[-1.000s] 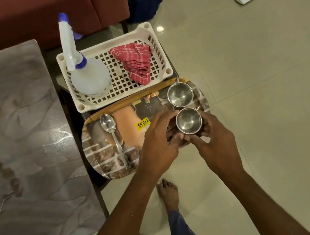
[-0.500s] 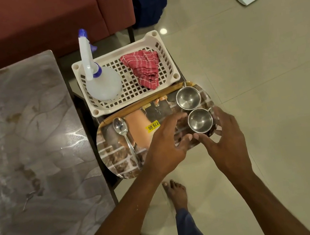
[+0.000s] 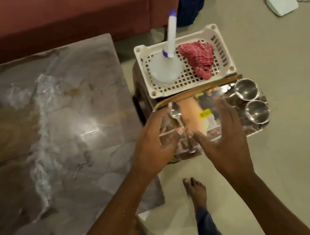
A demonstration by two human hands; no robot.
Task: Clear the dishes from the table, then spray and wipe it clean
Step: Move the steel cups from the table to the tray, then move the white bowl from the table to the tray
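Yellow sticker (image 3: 204, 113) on the tray (image 3: 198, 97), print too blurred for reading.

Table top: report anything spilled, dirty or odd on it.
The table carries brownish blotches near its far middle and a small pale scrap toward the near side; the whitish streak may be only glare.

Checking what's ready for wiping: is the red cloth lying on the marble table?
No, the red cloth lies in the white basket, beside the spray bottle.
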